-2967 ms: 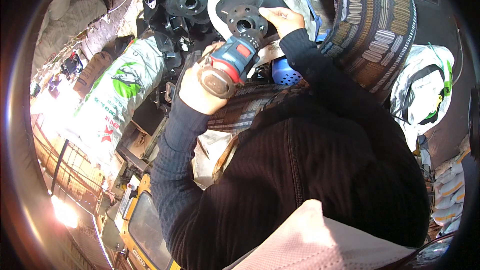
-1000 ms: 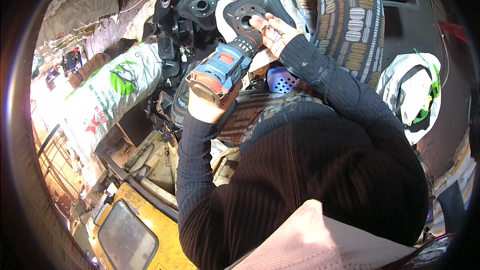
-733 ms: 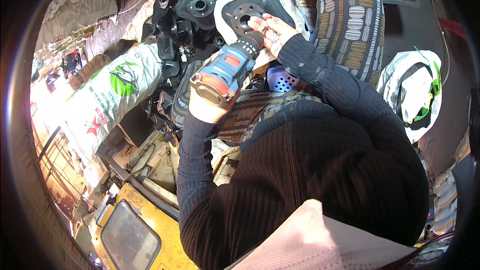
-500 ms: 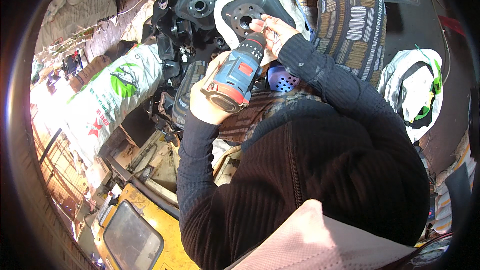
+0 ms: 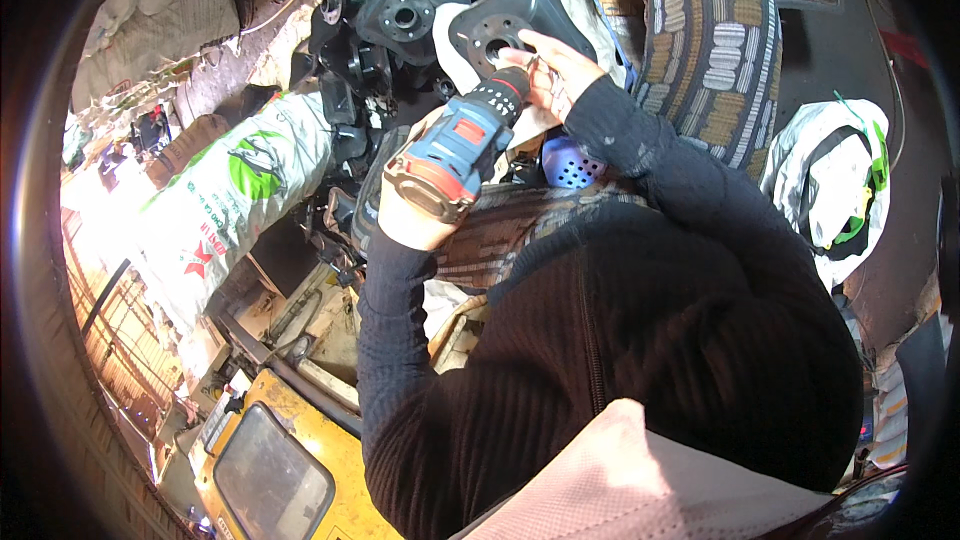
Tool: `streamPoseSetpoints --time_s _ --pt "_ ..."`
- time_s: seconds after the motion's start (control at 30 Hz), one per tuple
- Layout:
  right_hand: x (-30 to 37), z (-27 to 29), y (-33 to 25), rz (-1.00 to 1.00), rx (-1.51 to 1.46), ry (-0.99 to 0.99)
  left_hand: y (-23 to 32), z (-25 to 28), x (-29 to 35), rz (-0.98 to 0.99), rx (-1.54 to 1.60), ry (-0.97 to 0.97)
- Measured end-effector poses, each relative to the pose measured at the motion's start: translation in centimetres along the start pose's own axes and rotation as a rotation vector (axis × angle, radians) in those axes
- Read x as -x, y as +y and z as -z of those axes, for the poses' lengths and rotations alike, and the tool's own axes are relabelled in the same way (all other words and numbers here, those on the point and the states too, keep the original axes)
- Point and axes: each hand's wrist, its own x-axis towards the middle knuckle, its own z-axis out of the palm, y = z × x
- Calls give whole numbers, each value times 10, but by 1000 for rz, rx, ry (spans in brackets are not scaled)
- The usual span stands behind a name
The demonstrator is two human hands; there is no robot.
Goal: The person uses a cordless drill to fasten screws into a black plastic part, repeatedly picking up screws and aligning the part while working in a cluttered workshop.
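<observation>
Far left of frame: glare-washed railing and clutter, unreadable. Lower left: yellow casing (image 5: 300, 460) with a dark rounded window. Left of centre: white sack (image 5: 235, 200), lying slantwise, marked with a green round emblem above and red print lower down. Upper left: pale sacks (image 5: 160, 15) heaped along the rim. Upper centre: pile of black metal mounts (image 5: 385, 35), each with a round bored hub, stacked against one another and crowding the space behind the work.

Centre: left hand (image 5: 410, 215) wrapped tight around the grip of a blue and red drill (image 5: 460, 145), nose pointing up and right. Just above: black plate (image 5: 505, 25) with a central hole, tilted toward the camera, drill tip at its lower edge. Right hand (image 5: 555, 70) closed around the drill's nose, fingers touching the plate's lower edge; exact pinch hidden by the fingers. Blue perforated piece (image 5: 570, 165) below the right wrist, partly covered by the sleeve.

Upper right: striped patterned cloth (image 5: 715, 50) draped upright. Right: white bag (image 5: 830, 185) with dark strap and green trim. Lower half: dark ribbed sleeves and torso blocking everything beneath.
</observation>
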Motion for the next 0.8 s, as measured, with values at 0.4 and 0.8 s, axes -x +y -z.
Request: streamPoseSetpoints --time_s 0.4,0.8 --pt "-11 26 3 95 214 478 -39 4 -35 102 89 13" --pt "-19 25 24 227 458 499 -43 43 -87 156 22 -384"
